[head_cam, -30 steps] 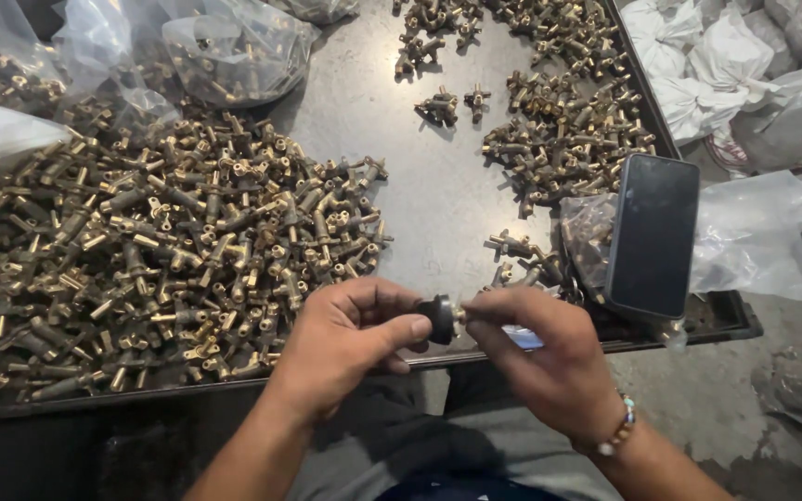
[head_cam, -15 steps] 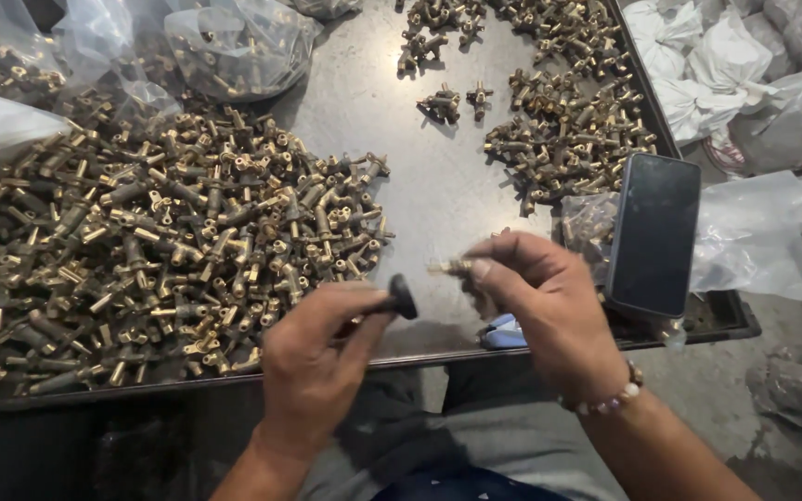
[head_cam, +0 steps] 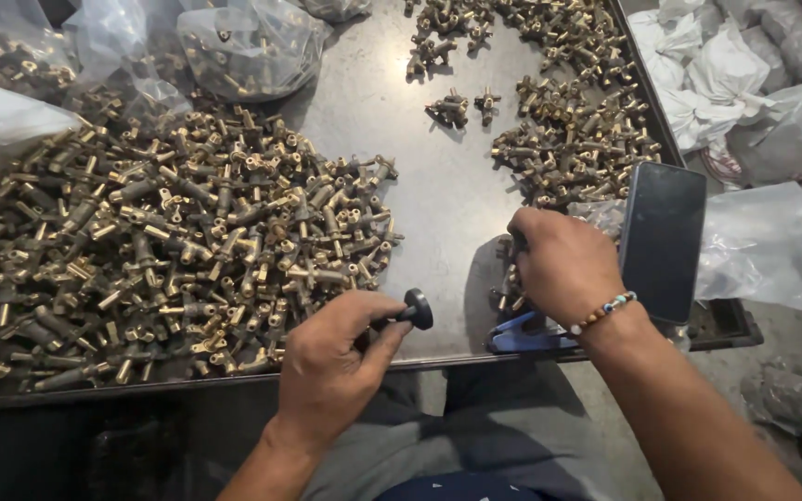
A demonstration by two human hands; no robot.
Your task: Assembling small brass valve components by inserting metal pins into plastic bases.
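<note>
- Left hand (head_cam: 331,371): being held low over the near edge of the worktop (head_cam: 438,186); its fingers (head_cam: 378,336) are being kept closed around a small dark tool.
- Dark tool (head_cam: 415,309): round black knob being shown just past the left fingertips, its shaft being covered by the fist.
- Right hand (head_cam: 563,264): being rested knuckles-up on a small heap of brass pieces; its fingers are being curled down out of view, so whether anything is being gripped cannot be told.
- Small heap of brass pieces (head_cam: 505,283): being touched and partly hidden under the right fingers.
- Large pile of brass fittings (head_cam: 169,250): being kept just beyond and to the left of the left fingers.
- Second spread of brass fittings (head_cam: 577,139): being kept beyond the right fingers, toward the far side.
- Blue-handled tool (head_cam: 522,336): being left flat just beneath the right wrist, at the near edge.
- Dark phone (head_cam: 663,241): being propped upright just to the right of the right hand.
- Beaded bracelet (head_cam: 605,312): being worn on the right wrist.
- Clear plastic bags (head_cam: 252,46): being kept well beyond the left fingers, holding further fittings.
</note>
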